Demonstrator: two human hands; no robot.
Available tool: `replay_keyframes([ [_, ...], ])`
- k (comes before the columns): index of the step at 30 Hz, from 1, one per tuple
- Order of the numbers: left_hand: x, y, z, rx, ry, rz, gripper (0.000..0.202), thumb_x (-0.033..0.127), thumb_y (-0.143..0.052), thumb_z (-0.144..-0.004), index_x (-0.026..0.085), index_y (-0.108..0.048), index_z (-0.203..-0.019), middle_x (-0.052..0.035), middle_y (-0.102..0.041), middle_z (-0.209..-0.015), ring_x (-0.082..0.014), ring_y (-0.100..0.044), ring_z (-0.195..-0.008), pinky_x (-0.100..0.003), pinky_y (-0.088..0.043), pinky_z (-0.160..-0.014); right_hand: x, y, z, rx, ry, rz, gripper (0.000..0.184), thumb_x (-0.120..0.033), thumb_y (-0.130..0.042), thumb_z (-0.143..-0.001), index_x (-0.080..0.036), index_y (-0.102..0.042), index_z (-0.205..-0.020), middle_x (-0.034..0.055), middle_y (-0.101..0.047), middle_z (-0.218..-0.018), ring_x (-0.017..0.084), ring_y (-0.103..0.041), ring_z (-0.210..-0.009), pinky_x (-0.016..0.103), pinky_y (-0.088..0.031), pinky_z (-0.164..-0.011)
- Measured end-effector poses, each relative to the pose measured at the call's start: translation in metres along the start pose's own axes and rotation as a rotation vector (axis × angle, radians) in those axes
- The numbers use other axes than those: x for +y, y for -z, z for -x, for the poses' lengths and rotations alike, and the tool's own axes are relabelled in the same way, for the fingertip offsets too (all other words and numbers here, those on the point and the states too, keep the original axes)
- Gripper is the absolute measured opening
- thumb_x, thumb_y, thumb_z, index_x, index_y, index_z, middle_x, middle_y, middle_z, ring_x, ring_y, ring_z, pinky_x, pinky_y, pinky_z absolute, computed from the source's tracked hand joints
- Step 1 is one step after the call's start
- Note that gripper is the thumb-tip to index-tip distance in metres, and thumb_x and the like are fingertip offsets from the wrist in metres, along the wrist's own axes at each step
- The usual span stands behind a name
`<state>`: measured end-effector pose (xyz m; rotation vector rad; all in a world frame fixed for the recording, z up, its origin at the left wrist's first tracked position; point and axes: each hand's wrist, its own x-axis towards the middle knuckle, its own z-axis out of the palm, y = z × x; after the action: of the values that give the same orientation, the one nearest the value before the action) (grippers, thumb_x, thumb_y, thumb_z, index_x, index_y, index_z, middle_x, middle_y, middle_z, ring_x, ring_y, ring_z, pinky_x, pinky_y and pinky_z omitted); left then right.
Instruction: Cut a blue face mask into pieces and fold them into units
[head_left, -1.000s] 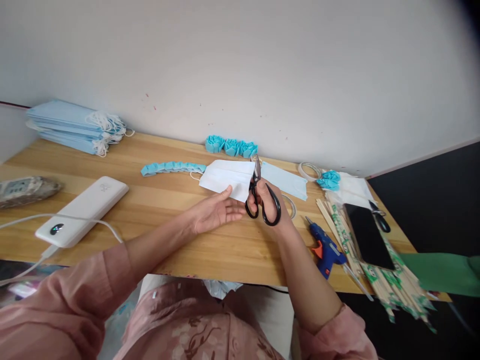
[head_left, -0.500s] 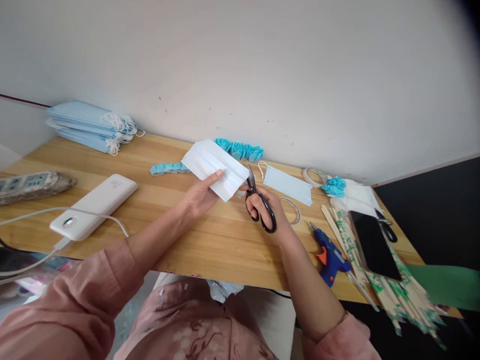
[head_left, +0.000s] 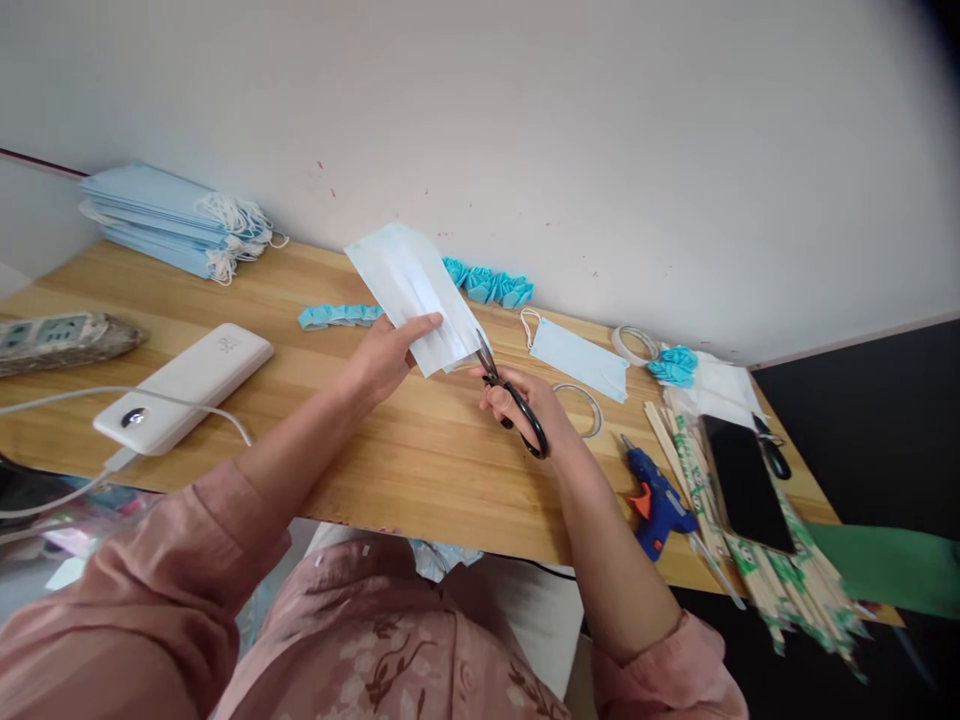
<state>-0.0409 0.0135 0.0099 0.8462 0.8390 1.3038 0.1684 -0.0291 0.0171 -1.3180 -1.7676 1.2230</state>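
My left hand (head_left: 390,352) pinches a white pleated face mask (head_left: 409,290) and holds it tilted up above the wooden table (head_left: 420,470). My right hand (head_left: 525,405) grips black-handled scissors (head_left: 514,400), whose blades meet the mask's lower right edge. A second light blue mask (head_left: 579,358) lies flat just right of the scissors. Two strips of folded blue mask material (head_left: 341,316) (head_left: 489,283) lie near the wall.
A stack of blue masks (head_left: 169,220) sits at the far left, a white power bank (head_left: 187,385) with cable and a power strip (head_left: 64,340) nearby. To the right lie a blue glue gun (head_left: 658,500), a phone (head_left: 746,482) on wrapped chopsticks (head_left: 780,570), a tape ring (head_left: 581,408), green paper (head_left: 892,565).
My left hand has lifted the white mask off the table and turned it upright. The scissors followed it to the left, their blades now at the mask's lower edge.
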Motion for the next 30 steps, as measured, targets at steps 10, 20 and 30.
replay_keyframes([
  [10, -0.0020, 0.0023, 0.0010, -0.044, -0.020, -0.075, 0.061, 0.042, -0.080, -0.070, 0.014, -0.063, -0.121, -0.0144, -0.070, -0.120, -0.0362, -0.063, -0.117, -0.052, -0.051, -0.099, 0.0020, -0.0030, -0.0003, -0.037, 0.010, -0.102, 0.066, -0.065, -0.061, -0.081, -0.013, -0.067, -0.121, 0.0033, -0.061, -0.075, 0.011, -0.050, -0.056, 0.027, -0.040, -0.056],
  [20, 0.0022, 0.0009, 0.0020, -0.033, 0.018, -0.052, 0.056, 0.040, -0.083, -0.068, 0.014, -0.066, -0.116, -0.0151, -0.071, -0.122, -0.0356, -0.064, -0.115, -0.049, -0.054, -0.096, 0.0031, -0.0058, -0.0013, -0.030, 0.025, -0.120, 0.070, -0.068, -0.061, -0.080, -0.012, -0.068, -0.120, 0.0008, -0.058, -0.071, 0.010, -0.049, -0.054, 0.026, -0.040, -0.053],
  [30, 0.0039, 0.0010, 0.0021, -0.032, 0.040, -0.066, 0.053, 0.040, -0.083, -0.069, 0.012, -0.068, -0.112, -0.0160, -0.071, -0.122, -0.0373, -0.064, -0.115, -0.050, -0.055, -0.094, -0.0007, -0.0073, 0.0002, 0.004, -0.007, -0.119, 0.066, -0.067, -0.064, -0.078, -0.012, -0.070, -0.115, -0.0012, -0.054, -0.065, 0.009, -0.047, -0.051, 0.025, -0.038, -0.052],
])
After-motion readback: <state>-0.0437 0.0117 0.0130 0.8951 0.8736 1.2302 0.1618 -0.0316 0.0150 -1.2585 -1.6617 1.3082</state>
